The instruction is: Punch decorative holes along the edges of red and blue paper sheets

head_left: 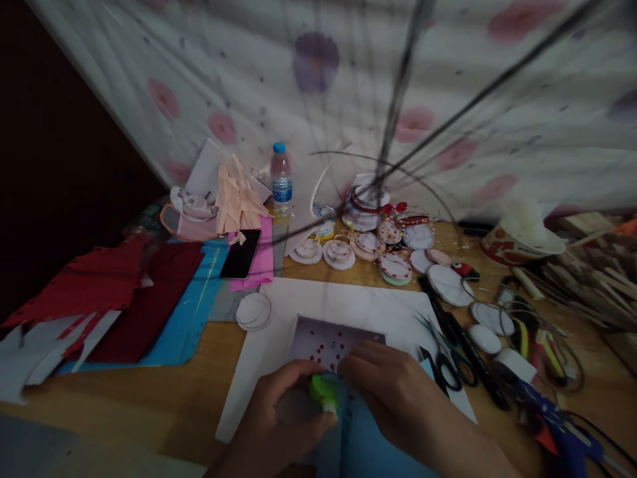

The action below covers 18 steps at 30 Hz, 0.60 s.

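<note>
My left hand [279, 415] is curled around a small green punch-like tool [324, 390], thumb pressed on its near end. My right hand [393, 385] lies over a light blue sheet [358, 445], fingers bent and pressing the sheet next to the green tool. Just beyond the tool sits a small tray of red dots [328, 345] on a large white sheet [348, 305].
Black scissors [448, 358], a blue glue gun [557, 418] and tape rolls lie at right. Round paper decorations [368, 242], a water bottle [281, 176] and a black phone [241, 252] are farther back. Red and blue paper sheets [139, 299] lie at left. A flowered curtain hangs behind.
</note>
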Each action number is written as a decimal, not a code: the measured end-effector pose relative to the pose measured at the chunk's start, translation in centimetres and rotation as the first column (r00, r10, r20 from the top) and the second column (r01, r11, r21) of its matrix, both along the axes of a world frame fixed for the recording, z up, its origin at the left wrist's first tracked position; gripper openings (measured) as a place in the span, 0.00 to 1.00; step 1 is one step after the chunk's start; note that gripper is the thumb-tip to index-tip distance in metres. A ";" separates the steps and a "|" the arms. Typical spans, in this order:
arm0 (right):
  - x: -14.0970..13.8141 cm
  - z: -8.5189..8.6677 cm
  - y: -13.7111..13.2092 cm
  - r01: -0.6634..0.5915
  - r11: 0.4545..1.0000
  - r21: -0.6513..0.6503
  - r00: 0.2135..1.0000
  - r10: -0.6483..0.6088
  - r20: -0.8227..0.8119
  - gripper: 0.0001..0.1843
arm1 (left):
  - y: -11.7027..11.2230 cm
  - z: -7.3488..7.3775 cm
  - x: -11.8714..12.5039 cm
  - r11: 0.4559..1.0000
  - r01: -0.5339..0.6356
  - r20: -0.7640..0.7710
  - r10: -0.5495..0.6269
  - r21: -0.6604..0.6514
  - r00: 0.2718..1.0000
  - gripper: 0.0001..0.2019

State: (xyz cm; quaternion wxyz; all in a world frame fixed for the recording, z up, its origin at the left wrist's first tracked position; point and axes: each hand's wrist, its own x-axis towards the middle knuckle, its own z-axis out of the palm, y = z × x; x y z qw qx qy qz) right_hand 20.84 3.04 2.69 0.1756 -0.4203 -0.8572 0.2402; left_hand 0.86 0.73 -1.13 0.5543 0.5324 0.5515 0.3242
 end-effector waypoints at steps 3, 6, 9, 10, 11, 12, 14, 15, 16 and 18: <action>-0.2 0.2 0.0 -0.023 1.000 -0.007 0.999 0.024 0.024 0.14 | -0.3 0.2 -0.6 1.000 -0.004 -0.076 0.004 0.006 0.997 0.20; -0.2 0.1 -0.2 -0.038 0.999 -0.023 0.999 0.039 0.027 0.14 | -0.4 0.3 -1.0 1.000 0.027 -0.092 -0.027 0.002 0.995 0.21; -0.3 0.0 -0.2 -0.020 1.000 -0.016 1.000 0.020 0.002 0.15 | -0.2 0.2 -1.1 0.996 0.083 -0.041 -0.084 -0.032 0.996 0.21; -0.3 0.0 -0.2 -0.012 1.000 -0.019 1.000 0.012 -0.003 0.15 | -0.2 0.2 -1.1 0.994 0.095 -0.014 -0.096 -0.045 0.995 0.21; -0.3 0.0 -0.2 -0.006 1.000 -0.029 1.000 0.006 -0.004 0.16 | -0.2 0.1 -1.1 0.993 0.104 0.011 -0.104 -0.057 0.995 0.21; -0.4 0.1 -0.1 -0.003 0.999 -0.040 1.000 0.003 -0.006 0.16 | -0.2 0.1 -1.0 0.992 0.108 0.034 -0.106 -0.066 0.994 0.21; -0.4 0.2 0.0 0.000 0.998 -0.060 1.000 -0.001 -0.009 0.16 | -0.3 0.1 -0.9 0.992 0.104 0.061 -0.099 -0.074 0.993 0.22; -0.4 0.2 0.0 0.001 0.998 -0.065 1.000 -0.001 -0.008 0.16 | -0.4 0.1 -0.9 0.992 0.098 0.068 -0.093 -0.077 0.993 0.22; -0.4 0.1 0.1 0.005 0.998 -0.061 1.000 -0.005 -0.004 0.16 | -0.4 0.1 -0.8 0.992 0.093 0.070 -0.088 -0.079 0.994 0.22; -0.4 -0.1 0.1 0.015 0.999 -0.047 1.000 -0.014 0.015 0.15 | -0.5 0.2 -0.9 0.991 0.104 0.069 -0.098 -0.085 0.993 0.22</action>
